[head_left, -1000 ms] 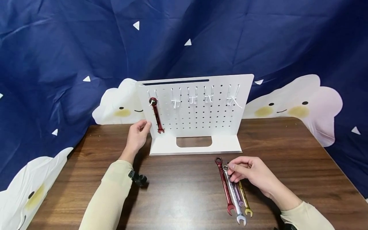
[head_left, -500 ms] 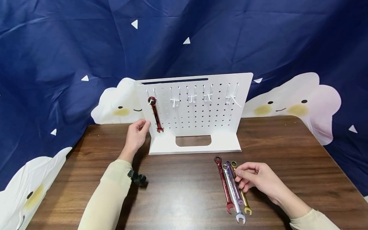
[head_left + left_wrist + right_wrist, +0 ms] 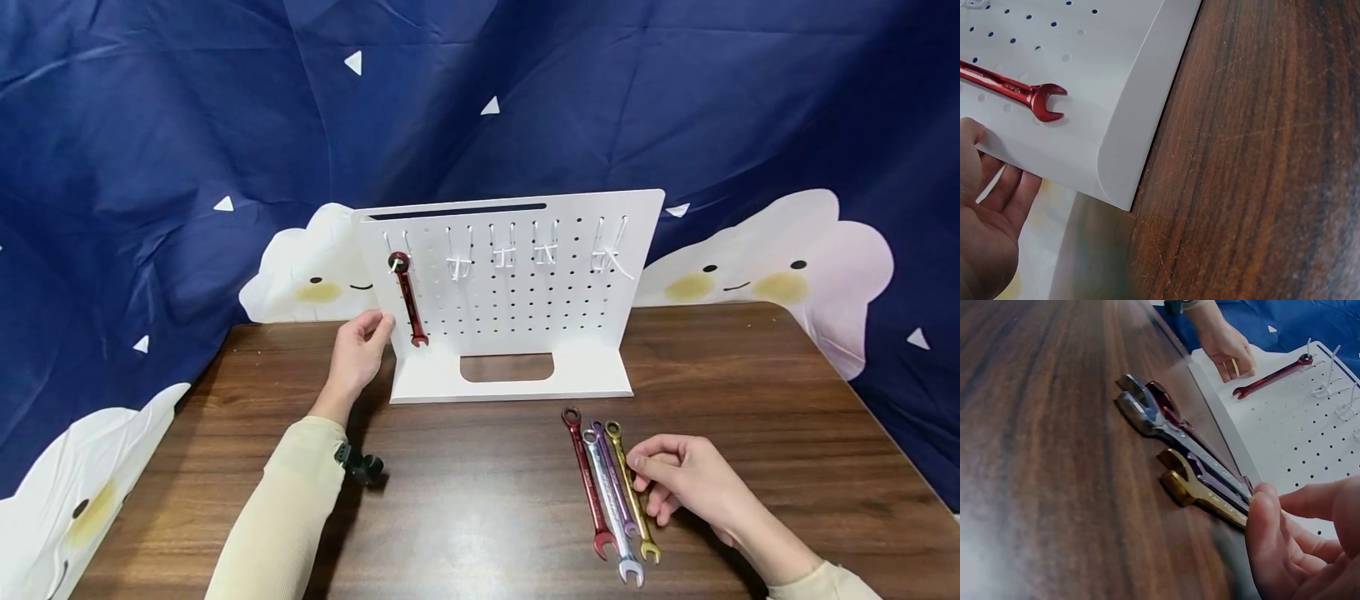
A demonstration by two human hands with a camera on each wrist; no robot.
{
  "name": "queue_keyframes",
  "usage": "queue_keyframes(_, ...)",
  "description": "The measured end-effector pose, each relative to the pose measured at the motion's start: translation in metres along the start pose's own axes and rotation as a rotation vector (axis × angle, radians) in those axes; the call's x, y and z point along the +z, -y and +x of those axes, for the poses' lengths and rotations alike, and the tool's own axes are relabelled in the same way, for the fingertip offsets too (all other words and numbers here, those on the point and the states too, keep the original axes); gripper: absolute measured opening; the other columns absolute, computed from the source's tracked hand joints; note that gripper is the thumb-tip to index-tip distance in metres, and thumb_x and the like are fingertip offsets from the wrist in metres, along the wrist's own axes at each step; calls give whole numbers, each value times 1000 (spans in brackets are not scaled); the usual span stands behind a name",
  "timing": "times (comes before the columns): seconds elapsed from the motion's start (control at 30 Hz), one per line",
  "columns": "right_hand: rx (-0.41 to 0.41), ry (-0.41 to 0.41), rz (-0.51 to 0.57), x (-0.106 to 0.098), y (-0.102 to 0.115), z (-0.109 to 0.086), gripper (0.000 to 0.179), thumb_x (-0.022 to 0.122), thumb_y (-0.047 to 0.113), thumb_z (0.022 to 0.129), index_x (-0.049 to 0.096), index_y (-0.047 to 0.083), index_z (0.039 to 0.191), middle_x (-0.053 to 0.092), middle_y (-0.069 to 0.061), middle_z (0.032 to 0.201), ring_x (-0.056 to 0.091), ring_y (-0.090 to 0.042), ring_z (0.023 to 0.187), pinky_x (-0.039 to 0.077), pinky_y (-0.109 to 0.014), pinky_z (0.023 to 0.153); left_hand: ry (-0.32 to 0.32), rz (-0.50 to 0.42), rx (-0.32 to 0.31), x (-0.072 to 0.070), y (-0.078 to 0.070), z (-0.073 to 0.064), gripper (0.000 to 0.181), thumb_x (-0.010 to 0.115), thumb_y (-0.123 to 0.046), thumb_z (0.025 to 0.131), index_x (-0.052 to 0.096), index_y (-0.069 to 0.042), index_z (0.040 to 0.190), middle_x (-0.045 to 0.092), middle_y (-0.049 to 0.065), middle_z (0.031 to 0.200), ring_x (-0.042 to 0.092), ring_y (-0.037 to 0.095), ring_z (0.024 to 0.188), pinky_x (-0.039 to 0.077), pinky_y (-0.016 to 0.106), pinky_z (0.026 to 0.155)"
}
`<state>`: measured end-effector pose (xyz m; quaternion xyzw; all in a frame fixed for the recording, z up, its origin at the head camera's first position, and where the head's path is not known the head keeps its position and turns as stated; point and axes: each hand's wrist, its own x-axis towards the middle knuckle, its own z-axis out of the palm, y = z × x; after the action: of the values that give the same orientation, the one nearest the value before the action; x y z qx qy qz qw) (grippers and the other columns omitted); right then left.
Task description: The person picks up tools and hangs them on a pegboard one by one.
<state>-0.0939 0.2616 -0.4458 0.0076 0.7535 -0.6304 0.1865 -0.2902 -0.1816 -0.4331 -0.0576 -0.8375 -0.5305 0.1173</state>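
Note:
My left hand (image 3: 358, 354) grips the left edge of a white pegboard (image 3: 525, 312), thumb in front and fingers behind, as the left wrist view shows. A red combination wrench (image 3: 409, 304) hangs by its ring end from the leftmost hook. On the table lie a dark red wrench (image 3: 588, 492), a silver wrench (image 3: 606, 492), a purple wrench (image 3: 617, 479) and a gold wrench (image 3: 636, 508), side by side, ring ends toward the board. Loosely bent, my right hand (image 3: 693, 483) is just right of the gold wrench, fingertips close beside its shaft and nothing visibly held.
Several white wire hooks (image 3: 543, 250) stick out along the upper pegboard. The board stands on its own foot (image 3: 431, 383) on a brown wooden table (image 3: 465, 483). Behind the table hangs a blue cloth (image 3: 480, 75) with cloud figures.
My right hand has drawn to the right from over the ring ends, uncovering the purple and gold wrenches' upper parts. My left hand keeps its place on the board edge.

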Motion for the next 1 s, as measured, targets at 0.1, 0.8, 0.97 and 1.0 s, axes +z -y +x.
queue_keyframes(0.1, 22, -13, -5, 2, -2, -1, 30, 64, 10, 106, 60, -17, 120, 67, -3, 79, 67, -11, 56, 62, -36, 52, 0, -6, 1, 0, -1, 0, 29, 61, -17, 111, 75, 6, 121, 77, 29, 116, 67, 16, 91, 49, 11, 81)
queue_keyframes(0.8, 61, -282, -356, 28, -3, -3, 31, 79, 16, 98, 66, -8, 115, 61, -6, 62, 64, -18, 40, 57, -42, 42, 2, -18, 1, -1, -2, 0, 29, 60, -18, 111, 75, 5, 121, 76, 28, 117, 61, 0, 89, 48, 12, 83)
queue_keyframes(0.97, 61, -308, -401, 31, -2, -2, 24, 77, 17, 98, 69, -5, 105, 62, -5, 60, 62, -16, 38, 56, -40, 41, 4, -23, -4, -1, -4, -2, 29, 61, -17, 111, 75, 6, 121, 76, 28, 118, 61, 0, 89, 48, 12, 83)
queue_keyframes(1.0, 59, -308, -407, 31, -2, -1, 23, 77, 17, 98, 69, -4, 103, 61, -5, 59, 62, -16, 38, 56, -39, 41, 3, -25, -4, -1, -4, -2, 28, 61, -17, 111, 75, 6, 121, 76, 28, 117, 61, 1, 89, 48, 13, 83)
